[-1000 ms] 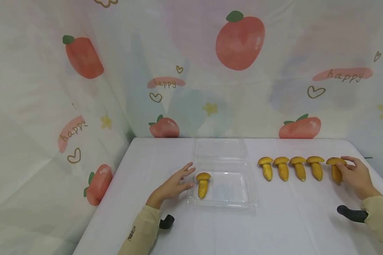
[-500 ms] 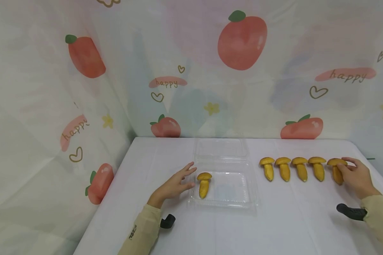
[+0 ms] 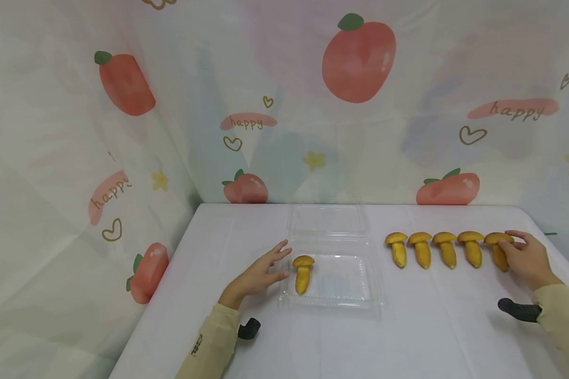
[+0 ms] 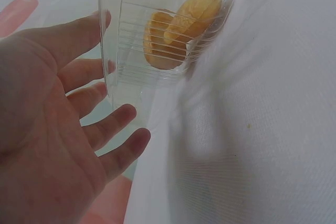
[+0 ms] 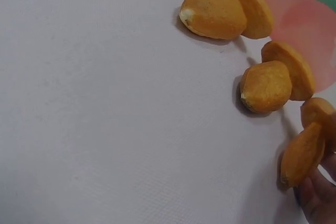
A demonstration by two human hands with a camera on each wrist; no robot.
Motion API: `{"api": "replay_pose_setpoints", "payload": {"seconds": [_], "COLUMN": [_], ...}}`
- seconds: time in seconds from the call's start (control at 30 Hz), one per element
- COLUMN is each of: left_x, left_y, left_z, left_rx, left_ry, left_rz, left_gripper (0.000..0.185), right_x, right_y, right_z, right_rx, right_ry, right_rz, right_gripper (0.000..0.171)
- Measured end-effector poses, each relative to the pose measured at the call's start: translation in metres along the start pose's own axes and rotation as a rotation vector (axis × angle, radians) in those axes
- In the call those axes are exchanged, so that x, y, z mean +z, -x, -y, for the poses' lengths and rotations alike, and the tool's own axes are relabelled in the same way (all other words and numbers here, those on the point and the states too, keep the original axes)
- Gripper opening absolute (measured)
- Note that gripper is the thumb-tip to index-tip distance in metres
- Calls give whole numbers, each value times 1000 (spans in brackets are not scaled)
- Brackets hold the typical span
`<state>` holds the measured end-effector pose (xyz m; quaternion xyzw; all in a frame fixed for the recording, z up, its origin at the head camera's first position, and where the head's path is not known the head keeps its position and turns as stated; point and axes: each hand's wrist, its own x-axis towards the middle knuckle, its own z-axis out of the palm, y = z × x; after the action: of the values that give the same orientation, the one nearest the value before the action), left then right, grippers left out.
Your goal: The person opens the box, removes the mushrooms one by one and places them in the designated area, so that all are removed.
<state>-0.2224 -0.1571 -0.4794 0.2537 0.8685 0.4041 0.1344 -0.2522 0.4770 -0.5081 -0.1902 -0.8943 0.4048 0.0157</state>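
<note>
A yellow-brown mushroom (image 3: 303, 275) lies in the left part of a clear plastic clamshell box (image 3: 332, 304), whose lid (image 3: 328, 220) is folded back. My left hand (image 3: 258, 273) is at the box's left rim, fingers spread and holding nothing. In the left wrist view, the fingertips (image 4: 107, 66) are by the clear wall, with the mushroom (image 4: 181, 30) behind it. Off to the right, my right hand (image 3: 531, 261) pinches the end mushroom (image 3: 499, 252) of a row, thumb on its stem. In the right wrist view, that mushroom (image 5: 303, 156) is beside the partly visible fingers (image 5: 320, 198).
Several matching mushrooms (image 3: 420, 252) lie in a row left of the right hand, caps toward the back. A white cloth (image 3: 351, 342) covers the table. Behind it hangs a printed curtain (image 3: 294, 63), with another (image 3: 38, 210) at the left.
My right hand and its mushroom have shifted slightly left, toward the row. The left hand stays at the box. The head view has shifted a little.
</note>
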Motion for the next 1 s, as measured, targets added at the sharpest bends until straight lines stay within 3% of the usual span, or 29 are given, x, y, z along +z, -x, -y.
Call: {"api": "replay_pose_setpoints", "payload": {"seconds": [0.23,0.67,1.0], "left_x": [-1,0,0], "left_y": [1,0,1], "left_z": [0,2,0], "left_rx": [-6,7,8], "left_ry": [15,14,25], "left_rz": [2,4,-3], "left_gripper": [66,65,64], "right_x": [2,0,-3], "right_y": [-1,0,6], "right_z": [4,0,6], "right_rx": [-14,-5,15], "right_ry": [11,63,19], "right_rz": [-8,57,113], "right_gripper": [67,71,74]}}
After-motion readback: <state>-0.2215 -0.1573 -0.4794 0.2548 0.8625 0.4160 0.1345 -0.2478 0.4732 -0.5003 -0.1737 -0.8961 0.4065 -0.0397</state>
